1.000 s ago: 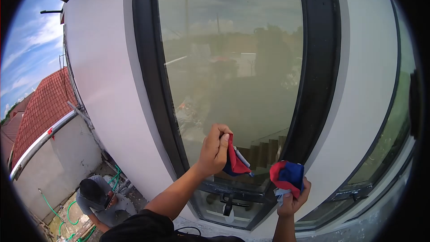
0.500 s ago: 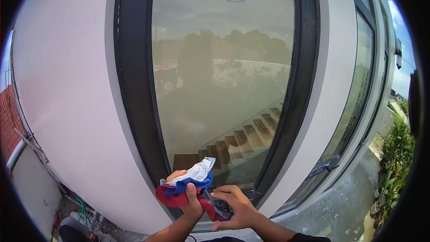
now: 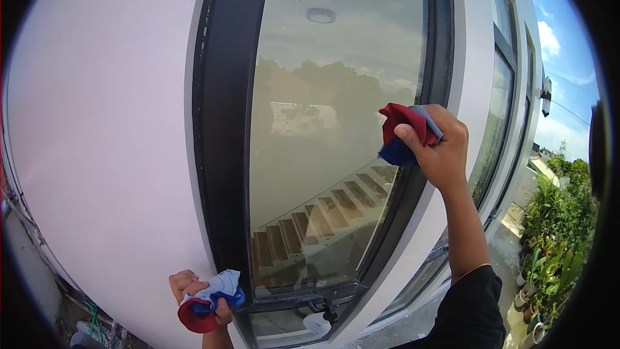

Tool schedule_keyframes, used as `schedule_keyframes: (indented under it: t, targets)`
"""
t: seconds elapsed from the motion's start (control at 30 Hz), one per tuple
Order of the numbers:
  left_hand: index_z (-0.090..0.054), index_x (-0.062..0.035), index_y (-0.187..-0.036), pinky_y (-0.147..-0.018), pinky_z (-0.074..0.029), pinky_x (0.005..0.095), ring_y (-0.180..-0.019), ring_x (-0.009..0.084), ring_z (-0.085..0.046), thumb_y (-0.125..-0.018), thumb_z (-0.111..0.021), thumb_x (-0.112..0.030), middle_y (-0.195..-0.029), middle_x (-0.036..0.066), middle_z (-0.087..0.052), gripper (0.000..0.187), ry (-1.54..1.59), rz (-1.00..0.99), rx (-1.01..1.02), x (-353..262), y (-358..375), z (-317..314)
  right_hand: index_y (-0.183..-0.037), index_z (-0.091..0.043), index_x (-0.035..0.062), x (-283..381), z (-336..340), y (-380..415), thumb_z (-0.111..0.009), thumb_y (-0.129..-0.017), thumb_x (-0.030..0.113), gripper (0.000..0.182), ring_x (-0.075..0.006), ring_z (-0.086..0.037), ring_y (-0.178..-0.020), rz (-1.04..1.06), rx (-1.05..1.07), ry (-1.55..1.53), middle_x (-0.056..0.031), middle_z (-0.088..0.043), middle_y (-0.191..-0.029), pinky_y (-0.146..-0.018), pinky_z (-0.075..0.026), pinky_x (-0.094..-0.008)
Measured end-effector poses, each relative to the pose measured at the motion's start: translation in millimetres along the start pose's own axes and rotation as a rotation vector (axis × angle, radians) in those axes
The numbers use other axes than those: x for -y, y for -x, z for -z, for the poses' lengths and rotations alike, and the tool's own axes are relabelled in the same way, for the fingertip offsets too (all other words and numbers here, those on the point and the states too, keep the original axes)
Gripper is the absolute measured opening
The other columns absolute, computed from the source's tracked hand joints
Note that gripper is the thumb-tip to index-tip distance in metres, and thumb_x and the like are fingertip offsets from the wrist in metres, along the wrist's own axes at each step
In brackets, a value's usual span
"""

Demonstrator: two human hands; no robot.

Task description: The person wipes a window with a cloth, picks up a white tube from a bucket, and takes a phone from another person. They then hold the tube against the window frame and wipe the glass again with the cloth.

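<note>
My right hand [image 3: 447, 145] is raised at the right side of the tall window, its fingers closed around a bunched red, blue and grey cloth [image 3: 407, 123]. That cloth overlaps the glass pane [image 3: 323, 136] and the dark right-hand frame in this view. Low on the left, my left hand [image 3: 185, 283] grips a second bunched cloth [image 3: 218, 286] in white, blue and red, with the thumb over its front. This hand is close to the lower left of the dark window frame [image 3: 223, 155] and the pale wall.
A dark window handle [image 3: 330, 310] sits at the bottom, with a white object [image 3: 316, 324] beside it. More windows [image 3: 504, 97] run along the right wall. Potted plants [image 3: 549, 239] line the far right; a green hose [image 3: 94, 320] lies bottom left. Wooden stairs [image 3: 310, 223] show through the glass.
My right hand has risen from beside the left hand up to the window's right side, now with a cloth in it. The left hand has moved left and down with its cloth.
</note>
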State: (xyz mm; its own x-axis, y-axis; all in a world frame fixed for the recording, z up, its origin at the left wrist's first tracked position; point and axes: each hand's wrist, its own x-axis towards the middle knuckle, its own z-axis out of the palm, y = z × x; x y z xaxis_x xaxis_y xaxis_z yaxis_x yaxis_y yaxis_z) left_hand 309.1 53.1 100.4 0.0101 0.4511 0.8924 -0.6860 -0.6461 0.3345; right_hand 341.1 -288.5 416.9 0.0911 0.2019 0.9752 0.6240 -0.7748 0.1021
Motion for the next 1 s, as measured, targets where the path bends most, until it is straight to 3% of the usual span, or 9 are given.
schedule_keyframes:
  t: [0.1, 0.13, 0.27, 0.47, 0.5, 0.63, 0.77, 0.87, 1.0]
  targets:
    - [-0.059, -0.0074, -0.079, -0.069, -0.041, 0.0405, -0.079, 0.0260, -0.049, -0.081, -0.069, -0.053, -0.090, 0.009, -0.044, 0.047, -0.032, -0.018, 0.139, 10, 21, -17, -0.095, -0.077, 0.0065, -13, -8, -66, -0.084, -0.085, 0.021, 0.019, -0.0246, -0.068, -0.077, 0.122, -0.131, 0.372, -0.0051, -0.066, -0.084, -0.071, -0.051, -0.0344]
    - [-0.060, -0.0074, -0.078, -0.068, -0.042, 0.0404, -0.077, 0.0264, -0.050, -0.083, -0.068, -0.055, -0.086, 0.009, -0.046, 0.049, -0.049, -0.076, 0.192, 13, 24, -23, -0.095, -0.078, 0.0096, -18, -17, -85, -0.083, -0.081, 0.014, 0.015, -0.0234, -0.068, -0.085, 0.324, -0.239, 0.405, -0.0017, -0.067, -0.093, -0.073, -0.052, -0.0343]
    - [-0.062, -0.0077, -0.079, -0.067, -0.042, 0.0407, -0.074, 0.0259, -0.052, -0.086, -0.065, -0.063, -0.079, 0.007, -0.048, 0.056, -0.340, -0.441, 0.201, 49, 39, -34, -0.095, -0.078, 0.0176, -16, -62, -143, -0.081, -0.072, 0.006, 0.026, -0.0214, -0.067, -0.085, 0.566, -0.410, 0.404, 0.0028, -0.068, -0.092, -0.071, -0.052, -0.0338]
    - [-0.063, -0.0091, -0.078, -0.067, -0.041, 0.0397, -0.073, 0.0233, -0.053, -0.088, -0.064, -0.064, -0.078, 0.005, -0.051, 0.056, -0.363, -0.451, 0.209, 46, 37, -33, -0.106, -0.077, 0.0176, 8, -130, -136, -0.080, -0.070, 0.002, 0.039, -0.0233, -0.067, -0.102, 0.549, -0.342, 0.191, 0.0045, -0.076, -0.105, -0.085, -0.049, -0.0364]
    - [-0.064, -0.0098, -0.078, -0.067, -0.041, 0.0392, -0.074, 0.0228, -0.053, -0.088, -0.063, -0.064, -0.079, 0.004, -0.051, 0.055, -0.364, -0.445, 0.210, 46, 37, -33, -0.116, -0.072, 0.0196, 12, -134, -122, -0.080, -0.070, 0.000, 0.051, -0.0245, -0.066, -0.110, 0.636, -0.298, 0.220, 0.0026, -0.077, -0.112, -0.094, -0.044, -0.0386]
    - [-0.064, -0.0106, -0.077, -0.068, -0.041, 0.0384, -0.075, 0.0216, -0.054, -0.089, -0.063, -0.064, -0.078, 0.003, -0.052, 0.055, -0.330, -0.401, 0.218, 44, 37, -33, -0.128, -0.062, 0.0220, 17, -123, -121, -0.080, -0.073, -0.002, 0.063, -0.0250, -0.064, -0.120, 0.615, -0.182, 0.283, 0.0003, -0.077, -0.110, -0.099, -0.040, -0.0411]
    - [-0.064, -0.0100, -0.077, -0.065, -0.041, 0.0385, -0.072, 0.0225, -0.052, -0.086, -0.066, -0.065, -0.076, 0.004, -0.050, 0.056, -0.315, -0.409, 0.230, 44, 34, -32, -0.126, -0.063, 0.0207, 14, -119, -150, -0.080, -0.073, -0.001, 0.060, -0.0249, -0.064, -0.120, 0.589, -0.259, 0.295, -0.0008, -0.077, -0.110, -0.100, -0.040, -0.0408]
    - [-0.064, -0.0098, -0.078, -0.065, -0.041, 0.0383, -0.073, 0.0227, -0.052, -0.085, -0.067, -0.067, -0.076, 0.004, -0.050, 0.057, -0.310, -0.402, 0.219, 45, 36, -34, -0.122, -0.065, 0.0190, 27, -133, -110, -0.079, -0.075, -0.001, 0.053, -0.0260, -0.064, -0.119, 0.753, -0.053, 0.132, -0.0023, -0.076, -0.110, -0.098, -0.041, -0.0422]
    - [-0.066, -0.0094, -0.079, -0.066, -0.042, 0.0386, -0.073, 0.0232, -0.053, -0.084, -0.068, -0.067, -0.077, 0.004, -0.050, 0.058, -0.310, -0.404, 0.249, 45, 33, -29, -0.115, -0.068, 0.0200, 16, -124, -148, -0.080, -0.070, -0.004, 0.053, -0.0250, -0.065, -0.112, 0.614, -0.290, 0.314, -0.0006, -0.075, -0.103, -0.098, -0.044, -0.0395]
